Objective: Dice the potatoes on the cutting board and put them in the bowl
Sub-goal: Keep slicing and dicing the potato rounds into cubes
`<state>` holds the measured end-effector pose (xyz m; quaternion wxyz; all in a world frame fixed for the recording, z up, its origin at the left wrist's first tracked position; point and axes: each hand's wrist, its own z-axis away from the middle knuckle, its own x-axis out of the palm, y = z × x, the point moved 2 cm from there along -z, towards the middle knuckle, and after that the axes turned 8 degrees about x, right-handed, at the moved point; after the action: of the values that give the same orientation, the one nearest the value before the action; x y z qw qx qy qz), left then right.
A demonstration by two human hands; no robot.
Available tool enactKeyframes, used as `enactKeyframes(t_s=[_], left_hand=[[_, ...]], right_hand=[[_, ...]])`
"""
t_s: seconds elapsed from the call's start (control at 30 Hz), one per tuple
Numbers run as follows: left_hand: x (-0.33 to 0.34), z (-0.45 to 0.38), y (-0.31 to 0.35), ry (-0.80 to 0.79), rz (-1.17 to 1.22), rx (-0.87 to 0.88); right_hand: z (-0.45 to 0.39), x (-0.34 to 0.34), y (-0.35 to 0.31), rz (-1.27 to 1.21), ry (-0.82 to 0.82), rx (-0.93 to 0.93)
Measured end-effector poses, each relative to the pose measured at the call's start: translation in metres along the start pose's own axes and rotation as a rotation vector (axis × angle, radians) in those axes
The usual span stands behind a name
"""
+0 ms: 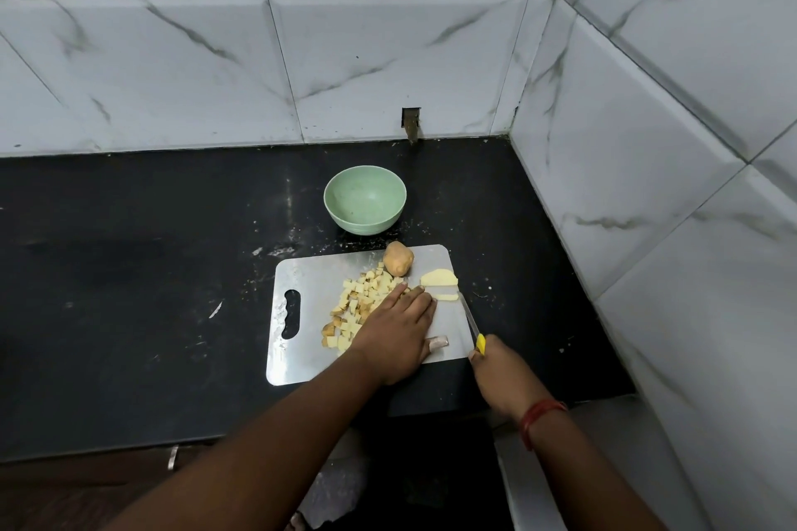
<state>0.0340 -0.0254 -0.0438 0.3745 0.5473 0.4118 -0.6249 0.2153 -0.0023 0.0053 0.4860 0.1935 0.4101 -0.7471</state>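
Steel cutting board (302, 358) on a black counter (129, 272); bowl (365, 200) empty behind. Left hand (399, 325), fingers flat, presses beside the diced pile (358, 306); right hand (496, 366) grips the knife (470, 323). Risks: blade nicking fingertips; slices (439, 278) sliding off the edge; whole potato (398, 258) rolling.

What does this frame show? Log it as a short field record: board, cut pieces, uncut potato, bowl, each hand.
board: metal cutting board on black counter
diced potato: pile at board's middle
slices: potato slices at board's far right
whole potato: unpeeled potato on board's far edge
bowl: green bowl beyond board, no potato inside
left hand: left hand flat beside the pile
right hand: right hand grips yellow-handled knife
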Motion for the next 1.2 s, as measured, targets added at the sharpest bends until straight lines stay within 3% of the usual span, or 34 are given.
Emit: enactKeyframes(t_s=[0.47, 0.73, 0.87, 1.2], left_hand=[[0.002, -0.003, -0.003, 0.128, 0.074, -0.012], [0.002, -0.002, -0.002, 0.121, 0.131, -0.045], [0.004, -0.001, -0.001, 0.142, 0.141, -0.053], [0.004, -0.002, 0.000, 0.151, 0.131, -0.051]], right_hand=[[-0.013, 0.014, -0.015, 0.256, 0.017, 0.013], [-0.007, 0.016, 0.004, 0.274, -0.041, -0.032], [-0.007, 0.011, -0.005, 0.230, 0.035, -0.028], [-0.009, 0.022, -0.002, 0.371, -0.018, -0.057]])
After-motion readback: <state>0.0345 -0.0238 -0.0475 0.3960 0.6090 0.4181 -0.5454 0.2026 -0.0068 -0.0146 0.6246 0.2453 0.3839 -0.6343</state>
